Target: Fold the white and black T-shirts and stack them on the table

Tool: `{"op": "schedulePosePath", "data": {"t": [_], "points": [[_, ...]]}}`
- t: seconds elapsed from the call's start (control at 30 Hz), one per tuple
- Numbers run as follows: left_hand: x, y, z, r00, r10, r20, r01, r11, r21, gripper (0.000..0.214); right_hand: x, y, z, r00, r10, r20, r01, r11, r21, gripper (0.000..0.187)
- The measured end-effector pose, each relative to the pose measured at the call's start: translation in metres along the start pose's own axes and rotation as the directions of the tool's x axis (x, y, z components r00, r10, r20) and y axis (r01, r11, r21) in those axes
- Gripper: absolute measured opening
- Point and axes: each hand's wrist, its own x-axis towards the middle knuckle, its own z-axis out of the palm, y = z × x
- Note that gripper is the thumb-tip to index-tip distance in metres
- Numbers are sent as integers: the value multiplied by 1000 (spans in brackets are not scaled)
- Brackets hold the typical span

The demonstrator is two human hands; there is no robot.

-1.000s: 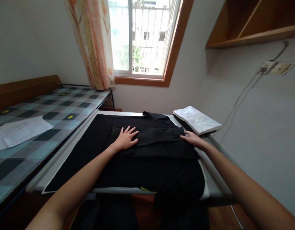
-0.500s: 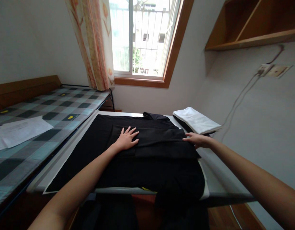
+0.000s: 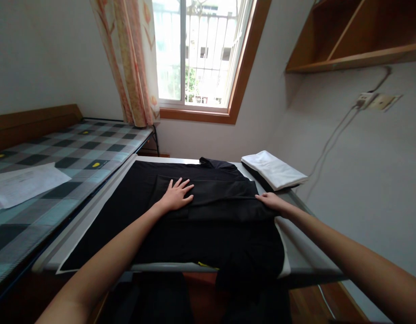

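Note:
A black T-shirt [image 3: 103, 220] lies spread across the table, one sleeve at the far side and one by the near edge. On top of it rests a folded black garment [image 3: 221, 204] in a long strip; its exact kind I cannot tell. My left hand [image 3: 177, 194] presses flat on the strip's left part, fingers spread. At the strip's right end, my right hand [image 3: 273, 201] is closed on the edge of the cloth, thumb and fingers pinched together. A white layer shows under the T-shirt's border.
Folded white and black cloths [image 3: 273, 168] are stacked at the table's back right. A checked bed [image 3: 76, 157] with paper sheets [image 3: 29, 184] runs along the left. The grey-white table [image 3: 304, 243] stands below a window. A wooden shelf [image 3: 356, 56] hangs at upper right.
My right hand has closed on the right end of the folded black garment, and the corner that stuck out there is drawn in. My left hand stays flat in place.

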Motion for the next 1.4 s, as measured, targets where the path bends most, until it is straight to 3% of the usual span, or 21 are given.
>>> {"op": "schedulePosePath", "data": {"t": [0.27,0.47,0.57,0.67,0.77,0.87,1.0,1.1,1.2,1.33,1.4], "points": [[1,-1,2,1000,-1,5,1,1000,3,59,9,-10,-19,981,-157,-116,145,984,-106,23],[0,-2,2,1000,9,-26,-9,1000,-3,58,0,-48,-23,968,-178,-177,153,977,-146,19],[-2,2,-3,995,64,-71,-64,998,7,55,-10,-77,-19,949,-251,-189,217,958,-185,20],[-5,13,-9,969,228,-97,-229,973,-1,52,-20,-108,-8,914,-366,-174,321,916,-241,20],[-6,27,-8,932,361,-31,-361,932,-34,52,-26,-135,12,873,-471,-124,413,852,-322,20],[-6,34,-3,918,394,34,-393,918,-51,53,-31,-155,40,836,-546,-61,480,780,-402,20],[-6,34,0,916,402,-5,-402,915,-43,54,-42,-170,69,821,-568,58,522,705,-481,19],[-7,32,0,907,419,-36,-420,906,-45,56,-48,-171,65,810,-583,68,531,679,-506,19],[-7,33,1,906,421,-48,-423,904,-59,56,-45,-158,35,804,-594,-28,505,705,-498,21],[-7,34,1,915,401,-42,-403,912,-79,55,-27,-111,-14,823,-541,-174,427,791,-438,20],[-6,35,-1,917,397,-31,-398,914,-82,57,-17,-79,-27,843,-479,-244,398,861,-316,18]]}}
